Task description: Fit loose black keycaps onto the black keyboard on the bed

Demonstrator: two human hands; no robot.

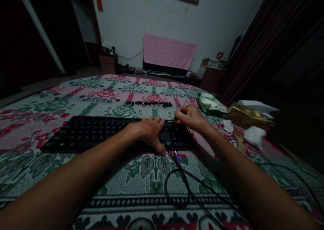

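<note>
A black keyboard [93,132] lies across the patterned bedspread. My left hand [150,132] rests flat on its right part, fingers spread and thumb near the front edge. Over the keyboard's far right corner, my right hand [188,117] is closed in a pinch; a faint thin line shows by its fingertips, too dim to name. Beyond the keyboard is a row of small black pieces [152,104] that look like keycaps. A cable with a purple plug [177,158] lies in front of the keyboard, its tip close to the front edge.
To the right are a green-and-white tissue pack [211,103], a gold box [249,115], crumpled white tissues [253,136] and a flat brush [239,140]. The black cable [202,182] loops over the bedspread [141,186] near my right forearm. A pink towel [168,51] hangs at the back.
</note>
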